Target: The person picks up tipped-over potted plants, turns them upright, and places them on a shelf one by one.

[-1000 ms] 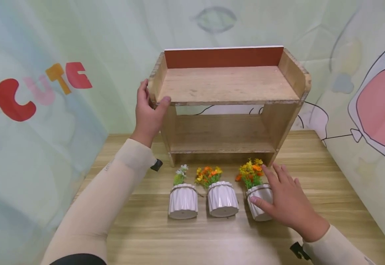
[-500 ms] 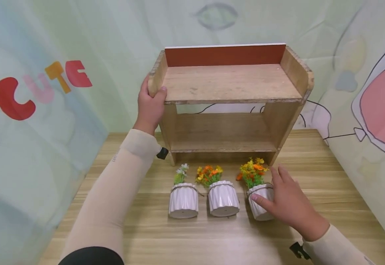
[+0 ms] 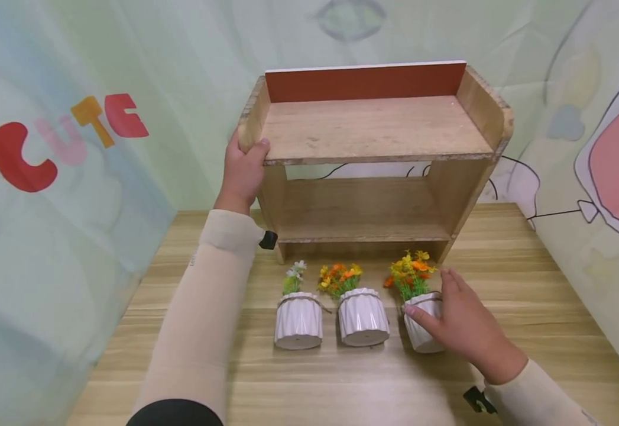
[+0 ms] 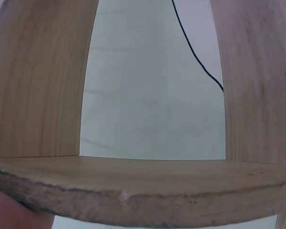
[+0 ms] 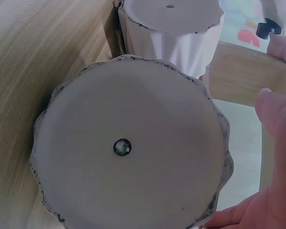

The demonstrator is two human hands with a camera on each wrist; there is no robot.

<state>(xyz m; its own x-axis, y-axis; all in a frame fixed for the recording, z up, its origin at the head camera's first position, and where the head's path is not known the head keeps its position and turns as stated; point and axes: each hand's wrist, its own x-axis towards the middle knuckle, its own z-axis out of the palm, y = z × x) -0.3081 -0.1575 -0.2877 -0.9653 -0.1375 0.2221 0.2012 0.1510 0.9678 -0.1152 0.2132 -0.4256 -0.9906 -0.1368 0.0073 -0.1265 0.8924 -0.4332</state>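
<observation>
A small two-tier wooden shelf (image 3: 378, 127) with a reddish-brown back strip stands on the table, and my left hand (image 3: 241, 177) grips the upper left side panel, thumb on the inner side. Its chipped wooden edge (image 4: 148, 210) fills the lower left wrist view. In front lie three white fluted flower pots on their sides, bases towards me: a left pot (image 3: 298, 322) with white flowers, a middle pot (image 3: 363, 319), and a right pot (image 3: 420, 331) with orange and yellow flowers. My right hand (image 3: 471, 331) spreads around the right pot. In the right wrist view, its thumb (image 5: 281, 124) stands apart from the pot base (image 5: 133, 114).
The wood-grain table (image 3: 341, 390) extends in front of the pots and to both sides. Printed fabric walls (image 3: 70, 248) enclose the left, back and right. A dark band (image 3: 176, 411) circles the left sleeve.
The left hand has closed more firmly around the shelf's side panel, its thumb moving up and inward. The right fingers have drawn together slightly beside the right pot. The view has shifted a little.
</observation>
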